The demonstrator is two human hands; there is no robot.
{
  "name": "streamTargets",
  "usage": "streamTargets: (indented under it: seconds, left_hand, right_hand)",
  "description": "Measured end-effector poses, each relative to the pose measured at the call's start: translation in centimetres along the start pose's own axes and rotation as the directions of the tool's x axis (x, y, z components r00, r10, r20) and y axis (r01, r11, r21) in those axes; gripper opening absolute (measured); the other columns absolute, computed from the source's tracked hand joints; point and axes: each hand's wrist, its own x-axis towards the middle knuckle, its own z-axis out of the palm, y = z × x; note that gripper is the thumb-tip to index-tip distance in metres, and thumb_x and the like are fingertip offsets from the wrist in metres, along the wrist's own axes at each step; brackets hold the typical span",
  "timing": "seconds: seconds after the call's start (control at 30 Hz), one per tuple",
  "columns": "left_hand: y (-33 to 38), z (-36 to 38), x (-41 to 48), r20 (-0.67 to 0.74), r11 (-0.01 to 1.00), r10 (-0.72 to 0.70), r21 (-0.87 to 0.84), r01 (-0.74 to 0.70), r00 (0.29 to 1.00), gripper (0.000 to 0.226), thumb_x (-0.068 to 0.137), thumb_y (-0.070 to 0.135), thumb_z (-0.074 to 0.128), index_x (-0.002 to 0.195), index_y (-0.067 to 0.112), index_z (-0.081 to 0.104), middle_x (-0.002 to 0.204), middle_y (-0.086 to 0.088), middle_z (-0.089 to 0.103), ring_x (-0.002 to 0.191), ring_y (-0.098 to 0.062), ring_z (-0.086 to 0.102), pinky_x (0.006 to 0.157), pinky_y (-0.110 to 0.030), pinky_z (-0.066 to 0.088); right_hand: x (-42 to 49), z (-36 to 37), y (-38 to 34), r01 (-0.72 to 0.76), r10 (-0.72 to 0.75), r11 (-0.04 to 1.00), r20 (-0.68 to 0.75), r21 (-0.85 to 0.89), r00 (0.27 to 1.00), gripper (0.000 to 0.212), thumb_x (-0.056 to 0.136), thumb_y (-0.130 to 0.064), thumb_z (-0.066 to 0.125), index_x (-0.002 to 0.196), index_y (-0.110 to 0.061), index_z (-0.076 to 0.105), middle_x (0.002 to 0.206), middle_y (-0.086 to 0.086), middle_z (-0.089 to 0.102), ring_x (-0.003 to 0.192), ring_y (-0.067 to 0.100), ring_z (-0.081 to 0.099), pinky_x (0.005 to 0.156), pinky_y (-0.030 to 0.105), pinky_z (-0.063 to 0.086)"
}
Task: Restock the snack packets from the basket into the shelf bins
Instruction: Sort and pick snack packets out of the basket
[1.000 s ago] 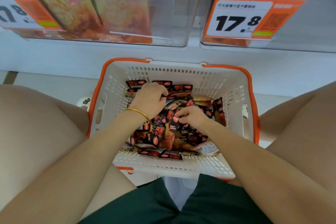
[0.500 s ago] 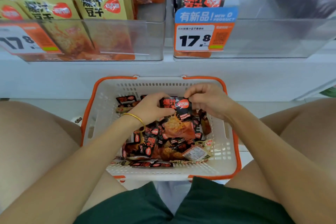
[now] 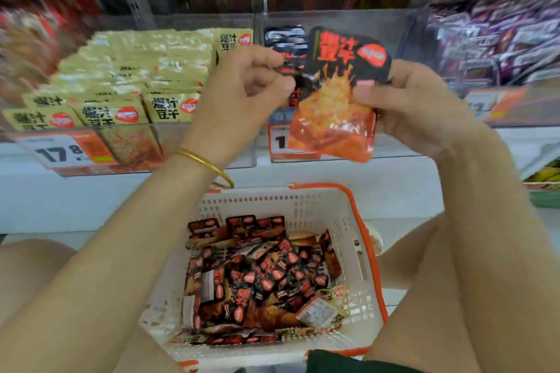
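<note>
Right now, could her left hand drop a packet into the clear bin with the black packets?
Probably yes. The left hand is raised in front of that bin, whose top looks open, though the black packet held by the right hand partly covers it.

The packet [image 3: 339, 94] held up at the shelf is glossy plastic film, black above and clear orange-red below, crinkled at its lower edge. The basket [image 3: 360, 254] is matt white plastic with a perforated wall and an orange rim; the packets [image 3: 260, 278] in it are the same shiny film. The bins [image 3: 194, 142] are clear, smooth plastic with glints along their front edges. The bangle [image 3: 206, 165] on the left wrist is polished yellow metal. The price tag [image 3: 63, 150] looks like smooth printed card.
</note>
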Motion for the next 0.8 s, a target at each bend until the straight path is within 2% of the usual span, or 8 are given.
streamTargets:
  seconds: [0.1, 0.17, 0.23, 0.37, 0.43, 0.5, 0.63, 0.8]
  left_hand:
    - [-0.4, -0.4, 1.8, -0.067, 0.973, 0.121, 0.207, -0.105, 0.990, 0.020, 0.085, 0.006, 0.061, 0.100, 0.017, 0.053, 0.090, 0.003, 0.059, 0.075, -0.003, 0.055, 0.072, -0.011, 0.043]
    - [-1.4, -0.1, 2.4, -0.031, 0.920, 0.190, 0.355, -0.166, 0.981, 0.026, 0.080, 0.008, 0.060, 0.106, 0.012, 0.056, 0.099, -0.002, 0.055, 0.085, -0.014, 0.053, 0.079, -0.020, 0.042]
    - [-2.1, 0.3, 2.6, -0.031, 0.882, 0.221, 0.433, -0.186, 0.975, 0.033, 0.079, 0.008, 0.060, 0.112, 0.006, 0.056, 0.100, 0.002, 0.046, 0.092, -0.021, 0.052, 0.083, -0.027, 0.042]
    - [-2.7, 0.7, 2.5, -0.032, 0.852, 0.230, 0.489, -0.186, 0.973, 0.042, 0.077, 0.011, 0.061, 0.119, 0.007, 0.053, 0.106, -0.001, 0.049, 0.103, -0.031, 0.054, 0.088, -0.047, 0.046]
    - [-3.1, 0.9, 2.5, -0.006, 0.828, 0.209, 0.534, -0.174, 0.978, 0.047, 0.080, 0.006, 0.063, 0.125, 0.008, 0.051, 0.117, -0.009, 0.052, 0.109, -0.032, 0.050, 0.095, -0.045, 0.040]
    - [-3.3, 1.0, 2.4, 0.033, 0.783, 0.196, 0.597, -0.176, 0.980, 0.047, 0.083, 0.007, 0.062, 0.129, 0.011, 0.050, 0.124, -0.009, 0.052, 0.115, -0.031, 0.046, 0.097, -0.039, 0.035]
    - [-3.7, 1.5, 2.4, 0.054, 0.718, 0.187, 0.674, -0.173, 0.981, 0.038, 0.090, 0.012, 0.055, 0.128, 0.014, 0.055, 0.131, -0.005, 0.050, 0.123, -0.029, 0.036, 0.098, -0.038, 0.031]
    - [-4.4, 1.7, 2.1, 0.089, 0.653, 0.201, 0.730, -0.201, 0.976, 0.024, 0.092, 0.016, 0.053, 0.108, 0.012, 0.070, 0.141, -0.006, 0.045, 0.134, -0.031, 0.028, 0.102, -0.047, 0.027]
  right_hand:
    - [3.0, -0.5, -1.5, 0.147, -0.155, 0.987, -0.182, -0.058, 0.971, 0.022, 0.072, -0.010, 0.066, 0.090, -0.019, 0.057, 0.075, -0.008, 0.069, 0.069, 0.009, 0.065, 0.062, 0.033, 0.057]
    - [4.8, -0.2, -1.4, 0.252, -0.272, 0.960, -0.208, -0.120, 0.939, 0.026, 0.072, -0.009, 0.066, 0.094, -0.020, 0.055, 0.082, -0.006, 0.067, 0.078, 0.013, 0.062, 0.069, 0.038, 0.056]
    - [6.1, 0.0, -0.7, 0.273, -0.312, 0.942, -0.209, -0.194, 0.927, 0.027, 0.074, -0.007, 0.068, 0.092, -0.022, 0.055, 0.083, -0.005, 0.065, 0.079, 0.012, 0.060, 0.069, 0.035, 0.054]
    - [7.6, 0.1, 1.5, 0.070, -0.149, 0.894, -0.146, -0.443, 0.978, 0.021, 0.081, 0.000, 0.068, 0.093, -0.016, 0.060, 0.075, -0.007, 0.063, 0.061, -0.004, 0.058, 0.060, 0.018, 0.051]
    - [7.5, 0.3, 2.8, -0.010, -0.044, 0.871, -0.098, -0.491, 0.994, 0.016, 0.081, 0.000, 0.068, 0.089, -0.014, 0.064, 0.071, -0.010, 0.065, 0.060, -0.005, 0.059, 0.062, 0.015, 0.051]
    - [7.2, 0.5, 3.2, -0.067, 0.003, 0.852, -0.122, -0.519, 0.992, 0.018, 0.081, -0.001, 0.069, 0.077, -0.017, 0.062, 0.066, -0.011, 0.061, 0.055, -0.005, 0.054, 0.055, 0.011, 0.046]
    - [7.5, -0.2, 2.9, -0.171, 0.091, 0.841, -0.177, -0.513, 0.980, 0.025, 0.080, 0.002, 0.069, 0.072, -0.015, 0.053, 0.066, -0.001, 0.056, 0.056, 0.006, 0.052, 0.050, 0.020, 0.048]
    - [8.4, -1.1, 3.1, -0.320, 0.252, 0.763, -0.198, -0.562, 0.947, 0.029, 0.079, -0.004, 0.073, 0.062, -0.011, 0.050, 0.045, -0.008, 0.055, 0.049, 0.005, 0.052, 0.056, 0.022, 0.051]
